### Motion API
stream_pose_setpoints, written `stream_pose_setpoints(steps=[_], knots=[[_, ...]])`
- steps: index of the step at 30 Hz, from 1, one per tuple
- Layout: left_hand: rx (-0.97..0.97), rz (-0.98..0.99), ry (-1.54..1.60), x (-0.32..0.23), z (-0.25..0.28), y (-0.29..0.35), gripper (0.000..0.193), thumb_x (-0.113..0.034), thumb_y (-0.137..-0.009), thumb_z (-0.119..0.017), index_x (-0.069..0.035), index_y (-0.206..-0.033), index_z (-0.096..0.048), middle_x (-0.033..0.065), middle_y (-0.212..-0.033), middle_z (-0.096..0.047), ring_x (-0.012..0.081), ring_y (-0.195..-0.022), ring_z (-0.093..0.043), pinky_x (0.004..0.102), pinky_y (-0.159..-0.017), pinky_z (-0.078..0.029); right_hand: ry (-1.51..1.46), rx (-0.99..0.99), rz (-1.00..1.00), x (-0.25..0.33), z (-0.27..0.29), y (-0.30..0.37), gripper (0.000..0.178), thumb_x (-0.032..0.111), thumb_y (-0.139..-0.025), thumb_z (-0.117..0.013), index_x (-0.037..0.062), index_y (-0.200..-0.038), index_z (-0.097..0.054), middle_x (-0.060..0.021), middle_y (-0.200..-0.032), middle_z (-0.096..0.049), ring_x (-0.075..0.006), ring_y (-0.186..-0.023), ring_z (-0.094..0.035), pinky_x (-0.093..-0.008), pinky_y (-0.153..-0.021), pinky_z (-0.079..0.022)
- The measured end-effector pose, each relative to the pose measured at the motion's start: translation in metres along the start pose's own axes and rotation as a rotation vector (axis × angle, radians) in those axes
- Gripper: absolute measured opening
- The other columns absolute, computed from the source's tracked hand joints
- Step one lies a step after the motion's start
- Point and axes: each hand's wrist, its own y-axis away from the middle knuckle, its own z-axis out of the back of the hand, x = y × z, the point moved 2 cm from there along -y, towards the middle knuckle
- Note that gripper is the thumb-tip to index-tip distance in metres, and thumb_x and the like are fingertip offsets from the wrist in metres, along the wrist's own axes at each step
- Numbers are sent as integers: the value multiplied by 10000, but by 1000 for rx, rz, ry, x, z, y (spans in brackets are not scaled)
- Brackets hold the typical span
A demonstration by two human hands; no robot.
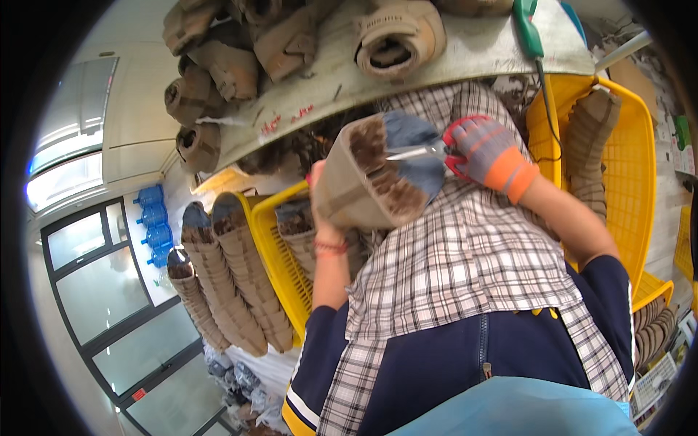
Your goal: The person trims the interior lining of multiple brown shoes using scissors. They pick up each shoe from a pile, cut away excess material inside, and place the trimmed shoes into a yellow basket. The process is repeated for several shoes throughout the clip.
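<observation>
Clasping an upper (340, 190) in the left grip (318, 176), with pink fingertips just showing along its outer wall and most of the hand hidden behind it. Pinching a slim metal tool (416, 152) in the gloved right grip (480, 149), with fingers folded round its near end. Pointing the tool leftward from the right grip, across the wide mouth of the upper, near brown fur (400, 196) and blue lining (422, 173). Hard to tell from this angle whether cutting, picking or merely touching; hard, too, to tell the kind of tool, perhaps scissors.

Judging by the pose, working on the lining at the mouth, probably partway through. For the next move, likely needing a steady left grip, to stop the upper twisting, and a short, controlled stroke from the right grip, well clear of the left fingertips. Possibly calling for a slight turn of the upper as well, to present more of the edge to the tool.

Lying beyond both grips, on the worktop (494, 47): more uppers (218, 73) and a green handle (528, 30) with a cord. Standing to the right of the right grip: a yellow basket (631, 189) with a stack (587, 160) inside. Below and left of the left grip: another basket (263, 243), beside long stacked rows (243, 261).
</observation>
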Motion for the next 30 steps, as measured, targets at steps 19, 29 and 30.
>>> stream_pose_setpoints(steps=[19,29,30], knots=[[521,-1694,-1496,-141,-150,-135,140,-103,-743,-553,-46,-871,-552,121,-910,-546,299,-977,-568,415,-871,-489,60,-122,-566,-26,-15,82,249,292,-705,-719,106,-853,-645,-89,-819,-647,-283,-789,-617,-379,-701,-502],[757,-835,-1236,-141,-160,-218,458,123,-641,-532,-45,-1063,-586,127,-1078,-578,326,-1016,-563,357,-847,-481,47,-111,-622,-27,-23,86,271,312,-707,-715,108,-866,-635,-95,-803,-647,-290,-775,-623,-384,-695,-501],[803,-731,-1235,-137,-155,-229,453,122,-645,-531,-43,-1062,-599,126,-1079,-580,327,-1023,-562,355,-854,-479,38,-105,-618,-28,-23,86,291,336,-707,-712,108,-870,-633,-95,-804,-647,-288,-782,-623,-385,-701,-502]])
